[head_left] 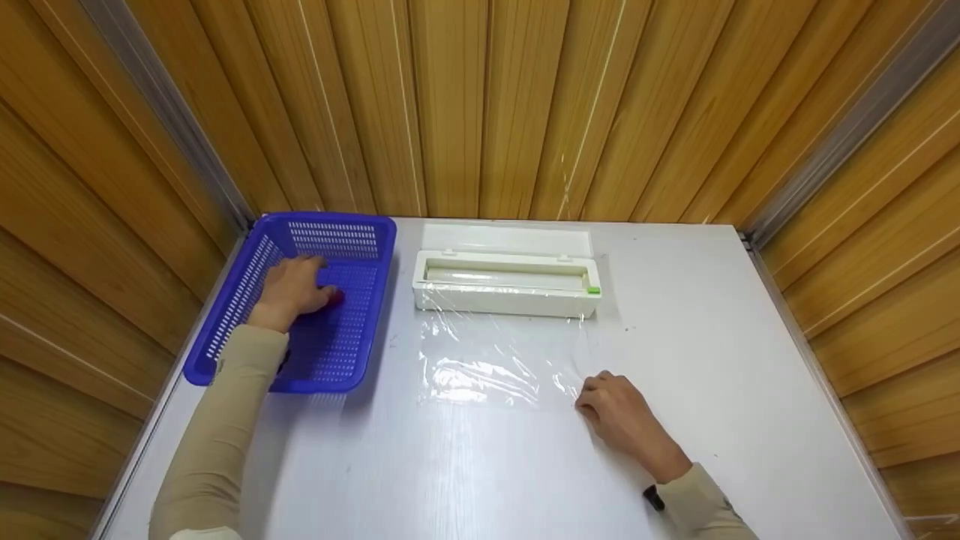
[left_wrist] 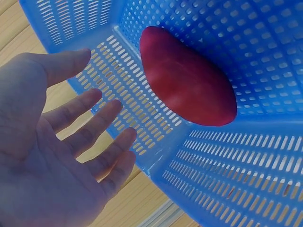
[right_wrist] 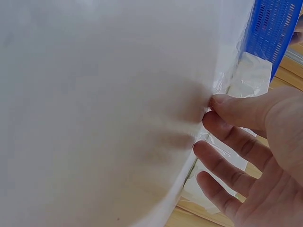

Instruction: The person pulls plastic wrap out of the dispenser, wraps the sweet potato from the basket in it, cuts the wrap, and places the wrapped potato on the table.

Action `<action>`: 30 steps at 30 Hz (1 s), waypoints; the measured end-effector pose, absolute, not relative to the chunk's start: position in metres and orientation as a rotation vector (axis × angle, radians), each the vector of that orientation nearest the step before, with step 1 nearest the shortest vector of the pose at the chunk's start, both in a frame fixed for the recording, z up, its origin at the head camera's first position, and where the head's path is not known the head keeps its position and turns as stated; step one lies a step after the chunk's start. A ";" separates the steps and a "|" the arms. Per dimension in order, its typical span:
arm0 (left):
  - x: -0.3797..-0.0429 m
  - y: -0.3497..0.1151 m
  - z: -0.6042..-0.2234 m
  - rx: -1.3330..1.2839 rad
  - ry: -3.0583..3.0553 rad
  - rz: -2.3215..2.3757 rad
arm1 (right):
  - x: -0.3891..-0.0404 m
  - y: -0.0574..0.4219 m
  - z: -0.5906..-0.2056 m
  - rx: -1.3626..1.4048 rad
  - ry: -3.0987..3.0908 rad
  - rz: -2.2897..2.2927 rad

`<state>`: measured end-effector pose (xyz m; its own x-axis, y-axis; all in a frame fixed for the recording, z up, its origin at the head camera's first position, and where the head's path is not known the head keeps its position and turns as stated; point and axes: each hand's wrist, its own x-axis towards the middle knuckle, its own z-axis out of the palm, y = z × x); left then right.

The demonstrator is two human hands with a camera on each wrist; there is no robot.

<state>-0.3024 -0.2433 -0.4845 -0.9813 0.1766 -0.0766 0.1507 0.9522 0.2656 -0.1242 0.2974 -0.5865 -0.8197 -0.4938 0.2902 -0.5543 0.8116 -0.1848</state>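
Inside the blue plastic basket (head_left: 381,300), my left hand (head_left: 291,289) reaches down beside a dark red sweet potato (left_wrist: 189,78). In the left wrist view its fingers are spread and loosely bent, with a gap between them and the sweet potato. A sheet of clear cling film (head_left: 480,375) runs from a white film dispenser (head_left: 495,259) toward me over the table. My right hand (head_left: 619,412) pinches the near right corner of this film between thumb and forefinger. The other fingers (right_wrist: 225,165) of that hand are extended.
The dispenser's lid (head_left: 510,238) lies folded back behind it, and a small green piece (head_left: 594,289) sits at its right end. Wood-patterned panels (head_left: 450,112) wall the white table (head_left: 720,322) at the back and both sides.
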 end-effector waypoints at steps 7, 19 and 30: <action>-0.306 -0.243 -0.488 0.221 2.958 0.347 | -0.125 0.299 -0.587 0.798 -2.783 0.401; -0.307 -0.248 -0.495 0.112 2.838 0.397 | -0.125 0.298 -0.586 0.791 -2.795 0.403; -0.306 -0.252 -0.500 0.141 2.861 0.384 | -0.126 0.299 -0.586 0.801 -2.796 0.419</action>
